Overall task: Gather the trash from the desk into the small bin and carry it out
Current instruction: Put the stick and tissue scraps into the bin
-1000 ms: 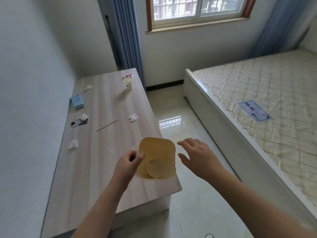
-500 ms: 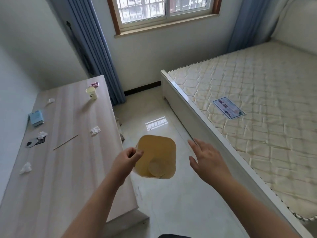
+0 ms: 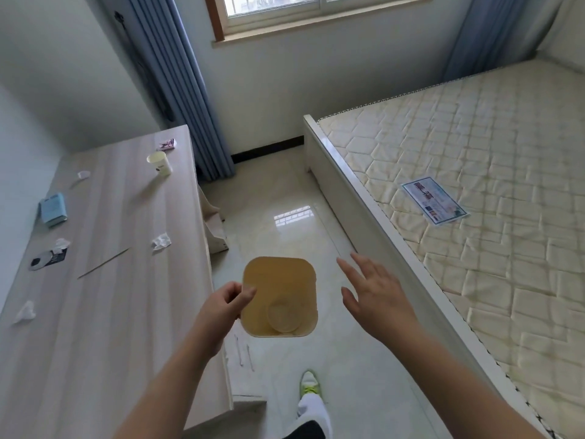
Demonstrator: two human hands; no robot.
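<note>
Pinched at its near-left rim between the left hand [image 3: 221,307]'s thumb and fingers, the small yellow rounded-square plastic bin [image 3: 280,296] hangs over the floor, beside the pale wooden desk [image 3: 126,280]. Just right of it the right hand [image 3: 376,296] is spread, empty. Gathering looks barely begun: only a pale round lid-like piece [image 3: 284,315] lies inside, while crumpled white tissues [image 3: 161,241], a thin wooden stick [image 3: 104,263] and a white paper cup [image 3: 160,163] lie beyond the left fingers.

Cut off and unreadable

The window [image 3: 316,7] is cropped at the top edge; print on the mattress label [image 3: 435,200] is too small to read.

Bare floor [image 3: 285,223] runs open between the desk [image 3: 126,312] edge and bed frame [image 3: 373,217], toward the curtain [image 3: 190,106].
</note>
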